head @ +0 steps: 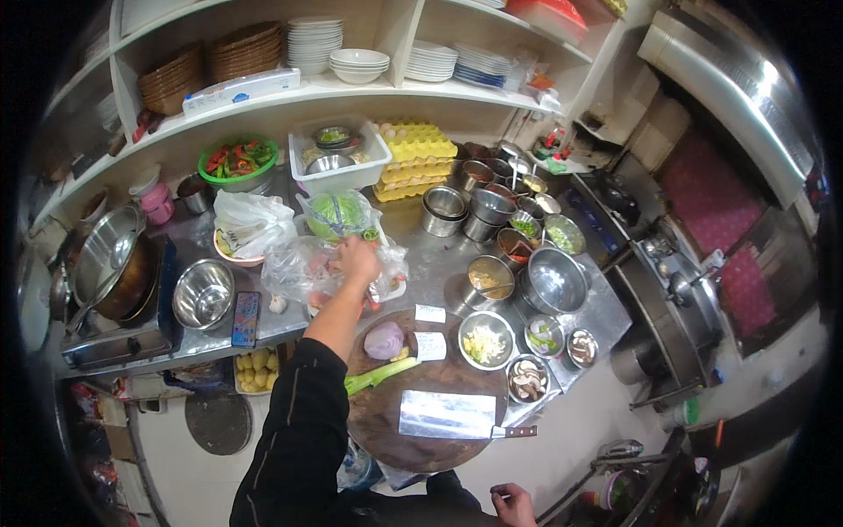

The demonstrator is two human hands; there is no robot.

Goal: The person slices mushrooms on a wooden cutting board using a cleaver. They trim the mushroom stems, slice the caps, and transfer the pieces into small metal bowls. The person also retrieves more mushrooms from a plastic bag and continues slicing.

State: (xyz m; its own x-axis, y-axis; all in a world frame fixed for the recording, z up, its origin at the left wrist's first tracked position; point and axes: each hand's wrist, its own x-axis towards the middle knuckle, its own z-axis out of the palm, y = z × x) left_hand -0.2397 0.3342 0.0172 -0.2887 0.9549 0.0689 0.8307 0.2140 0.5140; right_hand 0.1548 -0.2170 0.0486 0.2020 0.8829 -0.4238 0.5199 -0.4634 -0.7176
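Observation:
My left hand (359, 261) reaches over clear plastic bags (296, 267) at the middle of the metal worktop; its fingers are partly hidden, so whether they grip anything cannot be told. Just beyond its fingertips is a small green vegetable piece (371, 234), and behind that a wrapped green cabbage (334, 216). Low at the bottom edge, my right hand (514, 506) hangs with loosely curled fingers and nothing visible in it. On the round wooden chopping board (454, 454) lie a cleaver (448, 414), a purple onion (384, 340), a green stalk (382, 376) and two paper slips (431, 346) bearing writing.
Bowls of chopped garlic (486, 342) and sliced mushrooms (528, 381) flank the board's right side. Several metal pots (487, 283) crowd behind. At left are a phone (245, 319), a steel bowl (204, 294) and a large pan (108, 263). Yellow egg trays (415, 161) stand under the shelf (369, 85).

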